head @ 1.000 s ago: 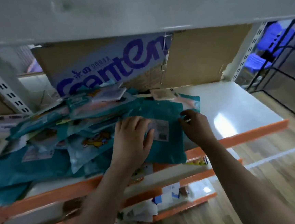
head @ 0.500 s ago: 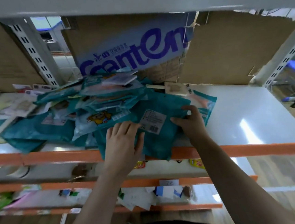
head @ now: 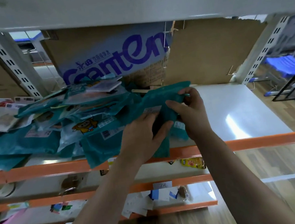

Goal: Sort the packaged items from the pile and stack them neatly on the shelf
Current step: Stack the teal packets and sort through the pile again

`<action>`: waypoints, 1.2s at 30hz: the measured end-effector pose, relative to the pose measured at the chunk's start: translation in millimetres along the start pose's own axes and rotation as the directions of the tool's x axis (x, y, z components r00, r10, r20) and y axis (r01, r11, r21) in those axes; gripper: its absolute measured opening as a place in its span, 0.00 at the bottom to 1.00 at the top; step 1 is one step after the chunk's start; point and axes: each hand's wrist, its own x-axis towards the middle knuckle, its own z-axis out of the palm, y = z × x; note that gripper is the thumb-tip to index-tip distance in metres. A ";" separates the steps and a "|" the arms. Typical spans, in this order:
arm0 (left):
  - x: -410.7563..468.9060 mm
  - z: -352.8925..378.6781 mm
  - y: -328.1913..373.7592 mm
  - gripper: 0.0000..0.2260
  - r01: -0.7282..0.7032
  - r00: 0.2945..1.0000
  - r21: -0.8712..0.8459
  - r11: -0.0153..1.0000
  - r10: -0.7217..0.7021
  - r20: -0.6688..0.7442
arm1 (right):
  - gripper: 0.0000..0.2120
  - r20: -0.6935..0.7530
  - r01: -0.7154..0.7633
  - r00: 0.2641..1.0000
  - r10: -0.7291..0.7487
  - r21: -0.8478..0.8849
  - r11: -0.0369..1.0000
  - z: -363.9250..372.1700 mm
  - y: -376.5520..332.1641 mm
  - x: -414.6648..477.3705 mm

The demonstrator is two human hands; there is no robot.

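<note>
- Teal packet (head: 161, 97) no longer lies flat on the heap as it did half a second ago: you have raised its far edge off the pile (head: 43, 137), and it now bends in a fold between your two hands.
- Your right hand (head: 192, 113), which lay flat on the packet's right edge, now has its fingers curled and pinches the upper right part of the packet.
- Your left hand (head: 144, 136) has moved right with the packet and holds its lower part, fingers on the face beside the white barcode label and thumb reaching under.
- The packet is soft, matt and creased. It hangs over the front of the shelf (head: 241, 114), between the pile and the bare white right half of the board.
- A cardboard box (head: 110, 61) with big purple lettering leans behind the pile, and a plain cardboard sheet (head: 209, 52) closes off the back to its right.
- The pile spreads across the left half, its packets overlapping at all angles and some drooping over the orange front rail.
- A bear packet (head: 85, 127) lies on top, touching the one you hold.
- On the shelf below sits a yellow packet (head: 192, 163), with a handwritten price tag (head: 163, 185) lower still.
</note>
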 end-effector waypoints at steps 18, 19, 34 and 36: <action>11.8 -26.7 -26.5 0.11 0.025 0.934 -0.304 0.952 -0.131 -0.332 | 0.08 0.064 0.179 0.983 -0.171 -0.150 0.972 -3.4 -8.1 9.4; 10.6 -24.2 -29.8 0.09 0.096 0.934 -0.399 0.912 -0.221 -0.280 | 0.05 0.037 0.169 0.986 -0.165 -0.184 0.968 -8.7 -4.0 12.8; -26.0 8.6 -70.8 0.05 0.361 0.721 -0.902 0.238 -0.684 0.108 | 0.20 -0.282 -0.290 0.949 0.143 -0.598 0.747 -60.1 58.7 46.3; -26.4 8.2 -68.1 0.06 0.364 0.710 -0.901 0.235 -0.697 0.105 | 0.25 -0.328 -0.351 0.919 0.220 -0.424 0.834 -58.6 59.6 49.3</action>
